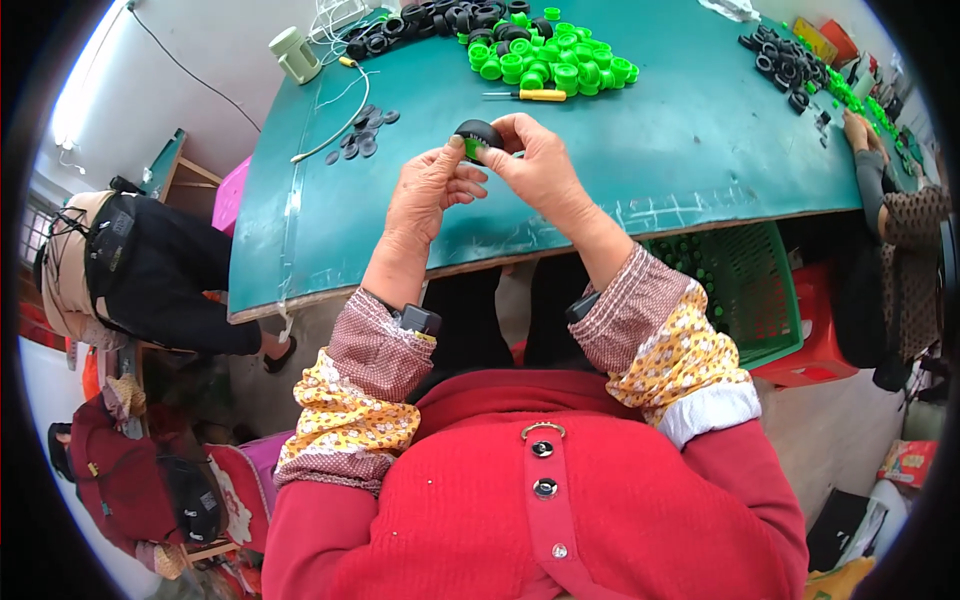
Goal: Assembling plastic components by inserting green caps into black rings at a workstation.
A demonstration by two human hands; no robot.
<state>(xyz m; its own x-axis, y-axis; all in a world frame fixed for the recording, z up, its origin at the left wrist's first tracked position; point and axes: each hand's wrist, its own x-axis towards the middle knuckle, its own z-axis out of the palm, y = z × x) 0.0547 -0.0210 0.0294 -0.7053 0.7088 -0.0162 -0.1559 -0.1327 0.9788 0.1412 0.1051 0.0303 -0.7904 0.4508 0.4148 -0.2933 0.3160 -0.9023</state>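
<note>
Between my two hands, over the near part of the green table (640, 150), is a small toy wheel (479, 131) with a black tyre and a bright green hub. My left hand (432, 188) pinches its left side between thumb and fingers. From the right, my right hand (538, 165) grips it, the thumb pressed at the green part. Beyond my hands lies a screwdriver (540, 96) with a yellow handle. Behind it is a heap of green wheel hubs (560, 60), with black tyres (440, 22) piled farther back. Flat black discs (367, 133) lie left of my hands.
A pale lidded cup (295, 55) and a white cable (350, 110) are at the table's left. More black tyres (780, 60) lie far right, near a co-worker's hand (858, 132). Under the table edge stands a green basket (770, 320) beside a red stool (825, 335). Other people sit at left.
</note>
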